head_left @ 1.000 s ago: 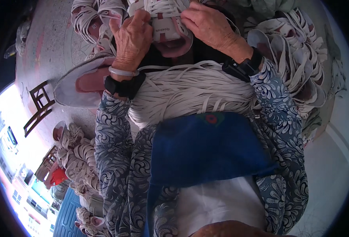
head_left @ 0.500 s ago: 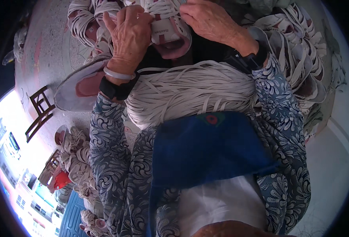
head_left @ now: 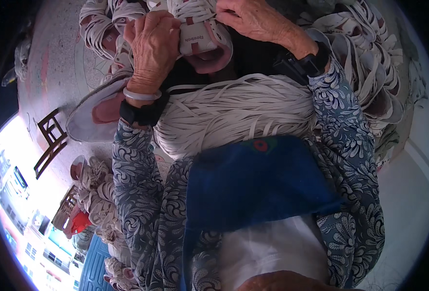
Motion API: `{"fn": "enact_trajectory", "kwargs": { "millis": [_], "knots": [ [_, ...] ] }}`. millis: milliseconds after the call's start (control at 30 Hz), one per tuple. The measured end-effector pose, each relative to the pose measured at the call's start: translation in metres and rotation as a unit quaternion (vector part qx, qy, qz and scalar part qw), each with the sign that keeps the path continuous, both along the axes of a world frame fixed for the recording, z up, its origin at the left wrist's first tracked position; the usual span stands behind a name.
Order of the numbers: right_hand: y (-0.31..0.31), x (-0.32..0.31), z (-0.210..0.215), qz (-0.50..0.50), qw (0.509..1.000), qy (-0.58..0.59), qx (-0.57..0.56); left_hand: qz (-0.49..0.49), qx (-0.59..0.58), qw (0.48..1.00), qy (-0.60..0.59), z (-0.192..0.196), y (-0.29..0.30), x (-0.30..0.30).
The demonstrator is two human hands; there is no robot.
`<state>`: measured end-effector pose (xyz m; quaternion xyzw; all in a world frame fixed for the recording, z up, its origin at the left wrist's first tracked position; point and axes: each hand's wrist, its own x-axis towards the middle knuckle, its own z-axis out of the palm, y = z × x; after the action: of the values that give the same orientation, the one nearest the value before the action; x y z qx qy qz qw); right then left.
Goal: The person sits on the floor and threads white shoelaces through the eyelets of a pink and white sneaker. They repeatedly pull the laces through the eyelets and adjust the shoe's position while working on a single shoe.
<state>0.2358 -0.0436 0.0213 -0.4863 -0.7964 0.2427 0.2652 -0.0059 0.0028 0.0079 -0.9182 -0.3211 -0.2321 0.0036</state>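
Note:
A pale shoe [head_left: 198,41] with a pink lining and a label on its tongue lies at the top centre, heel end toward me. My left hand [head_left: 152,51] is closed against its left side, fingers curled, their tips partly hidden. My right hand [head_left: 250,20] pinches a white shoelace [head_left: 212,20] at the shoe's right eyelet edge. Crossed laces run up the front of the shoe and out of the upper edge of view. Below the shoe, a thick bundle of loose white laces [head_left: 238,112] rests across my lap.
Laced shoes [head_left: 100,34] are heaped at the upper left, and more shoes [head_left: 369,63] at the right. Left of the lap lies a pale shoe-shaped piece [head_left: 86,114]. A small wooden stool [head_left: 52,138], a pile of shoes [head_left: 95,194] and a blue plastic surface [head_left: 95,266] are farther left.
The shoe and both hands have shifted slightly left. My left fingers are drawn in more tightly beside the shoe. My right hand stays pinched at the lace side. The lace bundle looks unchanged.

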Motion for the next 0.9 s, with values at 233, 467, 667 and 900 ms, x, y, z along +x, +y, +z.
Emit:
{"fn": "enact_trajectory", "kwargs": {
  "millis": [233, 467, 667, 900],
  "knots": [
    [0.009, 0.004, -0.005, 0.088, 0.995, -0.037, 0.036, 0.003, -0.074, 0.995, -0.062, 0.000, 0.001, -0.004],
    [0.024, -0.009, -0.002, -0.018, 0.991, 0.036, -0.126, -0.022, -0.291, 0.953, -0.078, 0.038, -0.052, 0.030],
    [-0.001, -0.030, -0.021, -0.110, 0.981, -0.019, 0.156, 0.113, -0.304, 0.941, -0.096, 0.007, -0.031, 0.030],
    [-0.027, -0.035, 0.008, -0.117, 0.975, -0.123, 0.146, 0.114, -0.338, 0.927, -0.113, 0.005, -0.030, 0.032]
  ]
}}
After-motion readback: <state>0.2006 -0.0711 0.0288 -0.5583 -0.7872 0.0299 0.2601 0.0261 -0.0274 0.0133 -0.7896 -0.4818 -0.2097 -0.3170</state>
